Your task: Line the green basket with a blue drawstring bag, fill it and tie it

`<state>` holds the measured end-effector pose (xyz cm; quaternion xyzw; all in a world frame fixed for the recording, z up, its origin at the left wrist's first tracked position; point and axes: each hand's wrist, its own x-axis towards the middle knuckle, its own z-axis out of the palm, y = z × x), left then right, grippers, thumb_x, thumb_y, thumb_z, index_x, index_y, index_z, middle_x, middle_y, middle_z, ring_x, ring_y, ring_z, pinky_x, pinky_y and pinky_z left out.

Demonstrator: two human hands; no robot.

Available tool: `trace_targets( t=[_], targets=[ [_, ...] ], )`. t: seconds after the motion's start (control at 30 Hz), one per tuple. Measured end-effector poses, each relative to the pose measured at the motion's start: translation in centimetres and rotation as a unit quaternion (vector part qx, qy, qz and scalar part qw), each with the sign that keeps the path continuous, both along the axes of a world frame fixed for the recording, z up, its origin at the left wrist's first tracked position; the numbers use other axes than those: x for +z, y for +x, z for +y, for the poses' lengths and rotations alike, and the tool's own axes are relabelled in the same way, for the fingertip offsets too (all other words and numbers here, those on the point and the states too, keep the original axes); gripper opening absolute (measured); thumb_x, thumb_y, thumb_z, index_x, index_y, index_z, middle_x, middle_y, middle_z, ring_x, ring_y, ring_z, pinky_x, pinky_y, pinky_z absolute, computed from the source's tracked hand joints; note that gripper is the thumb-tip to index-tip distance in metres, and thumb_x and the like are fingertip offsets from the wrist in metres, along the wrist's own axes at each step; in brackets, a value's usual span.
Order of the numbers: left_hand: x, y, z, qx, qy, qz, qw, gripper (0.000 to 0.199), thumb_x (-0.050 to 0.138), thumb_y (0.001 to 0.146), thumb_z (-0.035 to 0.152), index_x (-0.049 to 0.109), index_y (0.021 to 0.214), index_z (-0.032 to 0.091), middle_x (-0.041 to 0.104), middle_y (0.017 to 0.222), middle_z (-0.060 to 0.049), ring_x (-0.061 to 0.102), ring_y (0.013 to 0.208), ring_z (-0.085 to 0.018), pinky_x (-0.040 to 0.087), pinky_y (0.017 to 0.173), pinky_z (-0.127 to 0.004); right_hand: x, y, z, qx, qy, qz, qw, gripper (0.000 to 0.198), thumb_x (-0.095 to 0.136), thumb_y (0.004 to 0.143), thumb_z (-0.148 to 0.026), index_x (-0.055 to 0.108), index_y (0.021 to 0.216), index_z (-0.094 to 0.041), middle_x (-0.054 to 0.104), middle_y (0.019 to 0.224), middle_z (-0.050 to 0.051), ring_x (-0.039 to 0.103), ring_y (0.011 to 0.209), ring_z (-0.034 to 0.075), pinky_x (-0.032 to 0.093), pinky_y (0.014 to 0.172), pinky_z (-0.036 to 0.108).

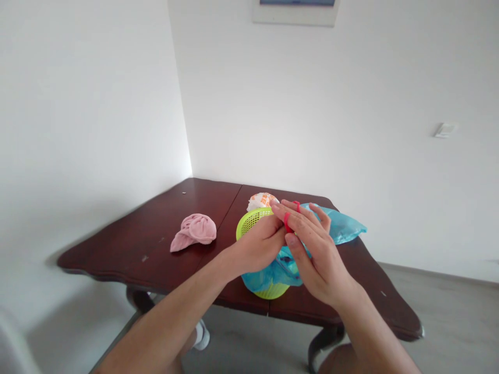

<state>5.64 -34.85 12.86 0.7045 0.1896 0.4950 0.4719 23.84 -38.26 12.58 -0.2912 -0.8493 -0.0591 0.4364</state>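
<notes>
A lime-green plastic basket (251,221) stands near the front edge of a dark wooden table (156,228), with a blue plastic bag (343,226) draped in and over it. My left hand (261,244) is curled at the basket's rim and grips the bag's edge. My right hand (315,249) is beside it with fingers stretched, and a red rubber band (287,221) is looped around its fingers. A crumpled white and orange wrapper (262,200) lies just behind the basket.
A pink cloth (195,231) lies bunched on the table to the left of the basket. White walls close in at the left and back. A white switch plate (444,130) is on the right wall. Grey floor shows to the right.
</notes>
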Motion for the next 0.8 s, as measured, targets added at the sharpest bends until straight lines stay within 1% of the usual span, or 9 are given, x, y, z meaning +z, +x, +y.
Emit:
trace_targets(
  t=[0.07,0.13,0.23,0.33,0.47,0.5,0.57,0.67,0.8],
  targets=[
    [-0.5,-0.2,0.3,-0.039,-0.058,-0.005,0.998,0.025,0.071,0.101,0.036,0.063,0.081,0.023,0.056,0.074,0.0,0.046,0.07,-0.018,0.045,0.068,-0.033,0.0,0.0,0.2,0.003,-0.005,0.017,1.0,0.067,0.049,0.124,-0.022,0.044,0.187,-0.041,0.07,0.173,0.006,0.066,0.161,0.033,0.036,0.142,0.067],
    [-1.0,-0.6,0.6,-0.096,-0.096,-0.007,0.991,0.023,0.069,0.096,0.036,0.057,0.08,0.023,0.044,0.07,0.003,0.036,0.065,-0.014,0.033,0.061,-0.03,0.0,0.1,0.5,0.005,-0.013,0.038,0.999,0.061,0.048,0.125,-0.023,0.051,0.183,-0.04,0.071,0.172,0.008,0.069,0.157,0.033,0.045,0.137,0.064],
    [-1.2,-1.1,0.8,-0.127,-0.046,0.047,0.99,0.032,0.073,0.102,0.044,0.058,0.084,0.021,0.044,0.076,0.003,0.038,0.07,-0.015,0.031,0.062,-0.03,-0.1,0.4,0.7,0.025,-0.038,0.067,0.997,0.053,0.051,0.125,-0.024,0.064,0.174,-0.037,0.072,0.169,0.01,0.069,0.156,0.032,0.055,0.13,0.061],
    [-1.4,-1.1,0.9,-0.1,-0.007,0.094,0.99,0.056,0.071,0.111,0.069,0.059,0.085,0.02,0.044,0.077,0.002,0.038,0.071,-0.014,0.028,0.061,-0.03,-0.4,0.4,0.7,0.067,-0.063,0.105,0.99,0.044,0.057,0.121,-0.021,0.077,0.158,-0.034,0.074,0.164,0.011,0.072,0.152,0.032,0.064,0.125,0.056],
    [-2.1,-0.5,1.4,-0.111,-0.085,0.051,0.989,0.07,0.072,0.104,0.086,0.059,0.082,0.021,0.045,0.072,0.003,0.039,0.065,-0.012,0.031,0.059,-0.028,-1.1,-0.1,0.4,0.049,-0.071,0.169,0.982,0.034,0.062,0.117,-0.018,0.086,0.136,-0.034,0.063,0.171,0.011,0.082,0.123,0.026,0.075,0.106,0.049],
    [-2.3,-0.4,1.5,-0.126,-0.107,0.043,0.985,0.072,0.074,0.102,0.088,0.058,0.08,0.021,0.045,0.069,0.004,0.039,0.062,-0.012,0.03,0.057,-0.028,-1.2,-0.2,0.2,0.033,-0.067,0.179,0.981,0.033,0.064,0.116,-0.017,0.086,0.135,-0.033,0.061,0.173,0.012,0.082,0.123,0.026,0.075,0.106,0.05],
    [-2.5,-0.4,1.6,-0.146,-0.146,0.038,0.978,0.073,0.073,0.101,0.088,0.056,0.076,0.022,0.044,0.062,0.005,0.037,0.055,-0.01,0.026,0.052,-0.027,-1.6,-0.5,-0.2,0.002,-0.057,0.175,0.983,0.034,0.066,0.115,-0.017,0.084,0.14,-0.033,0.058,0.176,0.012,0.076,0.142,0.033,0.07,0.119,0.059],
    [-2.5,-0.6,1.5,-0.145,-0.18,0.044,0.972,0.074,0.069,0.104,0.087,0.058,0.07,0.021,0.049,0.054,0.002,0.039,0.048,-0.01,0.023,0.048,-0.027,-2.1,-0.6,-0.8,-0.018,-0.05,0.157,0.986,0.041,0.065,0.115,-0.017,0.075,0.152,-0.033,0.053,0.184,0.012,0.052,0.172,0.04,0.057,0.135,0.069],
    [-2.4,-0.8,1.9,-0.124,-0.199,0.038,0.971,0.082,0.058,0.107,0.088,0.059,0.061,0.02,0.047,0.044,-0.001,0.037,0.042,-0.01,0.017,0.044,-0.025,-3.0,-0.3,-1.0,-0.027,-0.035,0.161,0.986,0.058,0.065,0.116,-0.018,0.063,0.171,-0.038,0.047,0.189,0.011,0.041,0.18,0.041,0.052,0.138,0.074]
  ],
)
